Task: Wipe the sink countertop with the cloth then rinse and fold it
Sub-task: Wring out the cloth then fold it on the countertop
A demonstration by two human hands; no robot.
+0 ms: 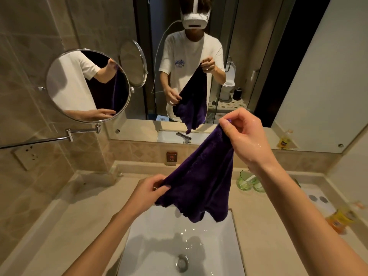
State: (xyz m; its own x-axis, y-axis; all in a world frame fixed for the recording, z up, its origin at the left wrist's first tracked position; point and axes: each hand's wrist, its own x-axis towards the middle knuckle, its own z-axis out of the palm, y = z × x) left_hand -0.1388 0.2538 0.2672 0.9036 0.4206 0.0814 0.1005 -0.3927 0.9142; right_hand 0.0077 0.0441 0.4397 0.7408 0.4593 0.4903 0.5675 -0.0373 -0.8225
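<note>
A dark purple cloth (201,182) hangs spread in the air above the white sink basin (159,246). My right hand (245,136) is raised high and pinches the cloth's upper corner; the hand is wet. My left hand (151,190) is lower and grips the cloth's left edge between thumb and fingers. The cloth's bottom corners dangle over the basin's back rim and hide the faucet. The beige countertop (83,216) surrounds the basin.
Two green glasses (247,181) stand on the counter to the right, with orange-yellow packets (340,220) farther right. A round swing-arm mirror (87,84) juts out from the left wall. A large wall mirror (298,76) faces me. The drain (182,262) is wet.
</note>
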